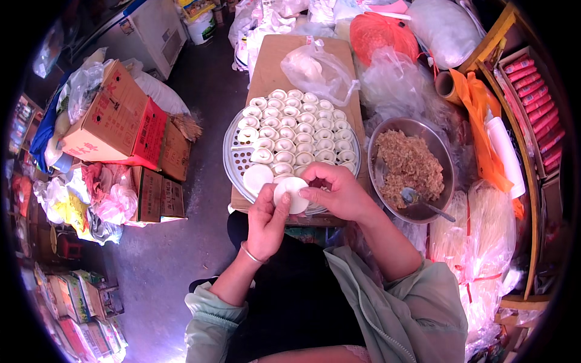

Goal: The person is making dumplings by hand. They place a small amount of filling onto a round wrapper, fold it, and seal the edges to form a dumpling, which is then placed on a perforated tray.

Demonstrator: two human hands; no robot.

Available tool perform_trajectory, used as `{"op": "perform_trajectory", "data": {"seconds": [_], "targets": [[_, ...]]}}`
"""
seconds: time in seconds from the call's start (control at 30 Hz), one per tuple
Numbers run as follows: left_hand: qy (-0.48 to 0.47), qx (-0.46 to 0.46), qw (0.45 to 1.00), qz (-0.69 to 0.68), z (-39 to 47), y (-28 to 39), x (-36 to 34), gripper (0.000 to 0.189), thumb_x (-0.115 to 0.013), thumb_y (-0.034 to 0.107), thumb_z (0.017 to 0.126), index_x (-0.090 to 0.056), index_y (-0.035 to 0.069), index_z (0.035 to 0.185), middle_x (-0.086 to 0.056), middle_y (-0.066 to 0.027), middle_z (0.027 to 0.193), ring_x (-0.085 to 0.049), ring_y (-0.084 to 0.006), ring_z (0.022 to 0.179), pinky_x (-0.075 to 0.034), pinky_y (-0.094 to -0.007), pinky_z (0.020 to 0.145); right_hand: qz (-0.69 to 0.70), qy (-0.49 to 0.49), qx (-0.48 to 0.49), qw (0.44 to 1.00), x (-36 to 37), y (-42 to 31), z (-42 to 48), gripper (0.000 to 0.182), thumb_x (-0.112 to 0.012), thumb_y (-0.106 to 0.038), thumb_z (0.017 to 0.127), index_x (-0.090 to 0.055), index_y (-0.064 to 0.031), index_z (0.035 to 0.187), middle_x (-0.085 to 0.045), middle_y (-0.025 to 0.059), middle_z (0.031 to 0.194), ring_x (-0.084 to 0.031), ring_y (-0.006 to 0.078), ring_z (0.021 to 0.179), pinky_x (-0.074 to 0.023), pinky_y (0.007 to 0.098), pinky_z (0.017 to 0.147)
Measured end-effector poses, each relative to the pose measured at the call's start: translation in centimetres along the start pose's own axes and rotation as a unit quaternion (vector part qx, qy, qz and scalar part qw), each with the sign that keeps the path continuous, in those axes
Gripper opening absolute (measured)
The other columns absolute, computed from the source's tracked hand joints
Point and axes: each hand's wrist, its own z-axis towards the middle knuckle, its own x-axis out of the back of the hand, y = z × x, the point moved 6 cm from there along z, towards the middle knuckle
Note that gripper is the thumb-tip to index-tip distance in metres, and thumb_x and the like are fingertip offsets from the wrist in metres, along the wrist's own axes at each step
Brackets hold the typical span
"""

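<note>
A round white dough wrapper (291, 195) is held between my left hand (268, 220) and my right hand (333, 190), with both thumbs on its upper face. Behind and beneath the hands lies a round perforated metal tray (230, 169) bearing rows of folded dumplings (287, 132). Another flat round of dough, perhaps a stack of wrappers (258, 179), rests on the tray's near left part. To the right of the tray stands a steel bowl (447, 159) of minced filling (408, 159), with a metal spoon (429, 206) stuck in it. The right hand covers some near dumplings.
The tray sits on a cardboard-covered surface (268, 68), where a clear plastic bag (317, 72) lies at the back. Cardboard boxes (106, 118) and bags stand at left across the floor. Plastic-wrapped dried noodles (472, 236), a red bag (383, 36) and a wooden shelf frame (529, 181) are at right.
</note>
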Motion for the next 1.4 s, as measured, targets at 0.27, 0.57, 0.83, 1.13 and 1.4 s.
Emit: {"op": "perform_trajectory", "data": {"seconds": [0.27, 0.57, 0.83, 1.13, 1.4], "targets": [[-0.009, 0.002, 0.998, 0.067, -0.1, -0.3, 0.5, 0.016, -0.047, 0.014, 0.098, -0.054, 0.000, 0.102, -0.059, -0.0018, 0.086, -0.054, -0.0046, 0.074, -0.047, -0.0196, 0.065, 0.010, -0.010, -0.019, 1.000, -0.3, -0.6, -0.2, 0.007, -0.064, -0.003, 0.082, -0.059, -0.0004, 0.086, -0.058, -0.0002, 0.079, -0.052, 0.0053, 0.074, -0.0430, 0.0227, 0.066], [-0.004, 0.006, 0.999, -0.052, 0.0, -0.5, -0.1, 0.015, -0.050, 0.011, 0.096, -0.051, 0.000, 0.106, -0.064, -0.0091, 0.093, -0.063, -0.0141, 0.074, -0.052, -0.0258, 0.064, -0.107, 0.013, -0.007, 0.994, 0.4, -0.2, -0.7, 0.016, -0.069, -0.005, 0.078, -0.056, 0.0002, 0.087, -0.059, 0.0046, 0.076, -0.055, 0.0098, 0.067, -0.0450, 0.0250, 0.063], [-0.016, 0.020, 0.994, -0.109, 0.6, -2.2, -0.2, 0.025, -0.055, 0.012, 0.093, -0.055, -0.004, 0.112, -0.066, -0.0162, 0.096, -0.067, -0.0263, 0.084, -0.057, -0.0365, 0.071, -0.390, 0.157, 0.098, 0.902, 7.0, -7.5, -8.0, 0.027, -0.069, -0.012, 0.077, -0.060, -0.0023, 0.100, -0.060, 0.0124, 0.099, -0.059, 0.0284, 0.092, -0.0481, 0.0342, 0.076], [-0.038, 0.125, 0.943, -0.305, 1.6, -1.9, -2.9, 0.028, -0.052, 0.010, 0.092, -0.044, 0.006, 0.119, -0.060, -0.0209, 0.105, -0.062, -0.0322, 0.095, -0.056, -0.0415, 0.080, -0.681, 0.203, -0.154, 0.687, 14.8, -7.1, -19.5, 0.023, -0.068, -0.020, 0.076, -0.058, -0.0043, 0.089, -0.059, 0.0150, 0.085, -0.057, 0.0355, 0.083, -0.0448, 0.0442, 0.072], [-0.053, 0.168, 0.887, -0.426, 1.4, -3.1, -5.0, 0.022, -0.053, 0.009, 0.090, -0.054, 0.001, 0.110, -0.057, -0.0253, 0.114, -0.058, -0.0377, 0.105, -0.049, -0.0500, 0.092, -0.501, 0.292, -0.130, 0.804, 15.7, -6.7, -19.7, 0.011, -0.064, -0.010, 0.081, -0.058, -0.0021, 0.087, -0.060, 0.0143, 0.077, -0.060, 0.0321, 0.073, -0.0458, 0.0388, 0.062]]}}
